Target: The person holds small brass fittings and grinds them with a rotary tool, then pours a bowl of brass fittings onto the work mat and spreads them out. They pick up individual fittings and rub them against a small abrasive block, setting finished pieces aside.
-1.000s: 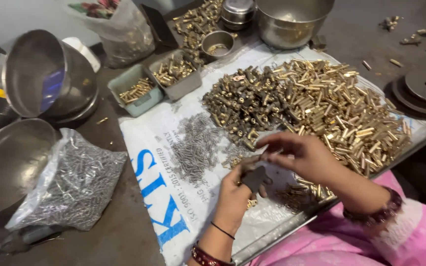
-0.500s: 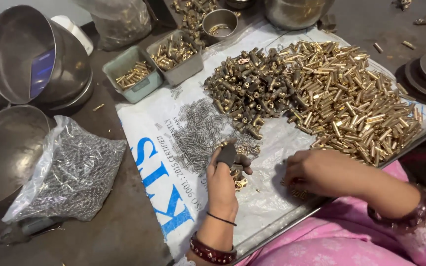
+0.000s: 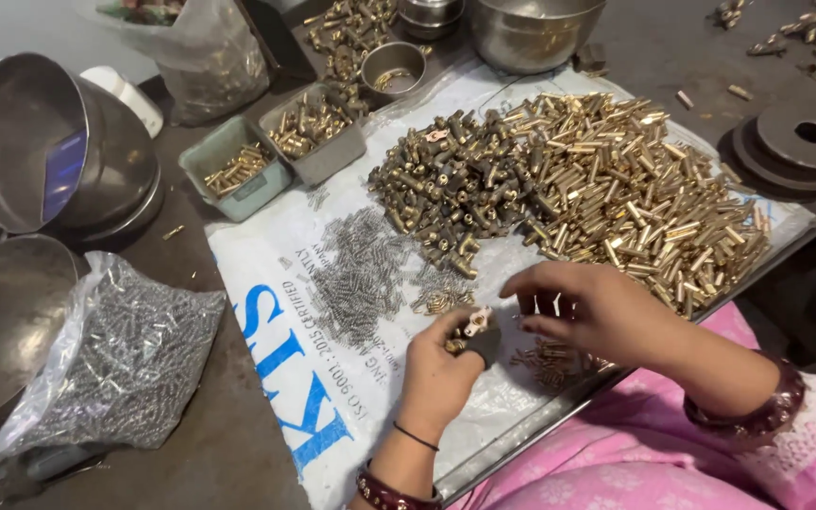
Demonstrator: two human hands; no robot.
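Head view, looking down on the tabletop (image 3: 247, 416), read from the wearer outward. Nearest the wearer, the left hand (image 3: 441, 364) rises from the lower edge, fingers curled closed around a small dark fitting (image 3: 477, 331) held between thumb and forefinger; the fitting points up and to the right, its lighter tip toward the other hand. Just beside it, to the right, the right hand (image 3: 597, 312) hovers palm-down, its fingers loosely curved and part open, with the fingertips (image 3: 526, 300) drawn toward one another; whether they pinch a small piece cannot be told. The gap between the fitting and those fingertips is short, and the right hand is the nearer of the two to the loose parts.

Below and between the hands lies a small cluster of brass pieces (image 3: 550, 364), resting on the printed white sack (image 3: 304, 378) that covers the tabletop. To the left of the left hand, a scatter of small steel springs (image 3: 361, 274) spreads across the same sack; further left, off the sack, a clear bag of grey metal parts (image 3: 115, 368) slumps on its side.

Beyond the hands, a mound of dark brass fittings (image 3: 436, 189) touches a larger heap of bright brass tubes (image 3: 635, 198), whose long axes lie in every direction. Farthest off stand two small grey trays (image 3: 280, 156) holding brass pieces, a small steel cup (image 3: 394, 68), and large steel bowls (image 3: 49, 151) at the left edge.
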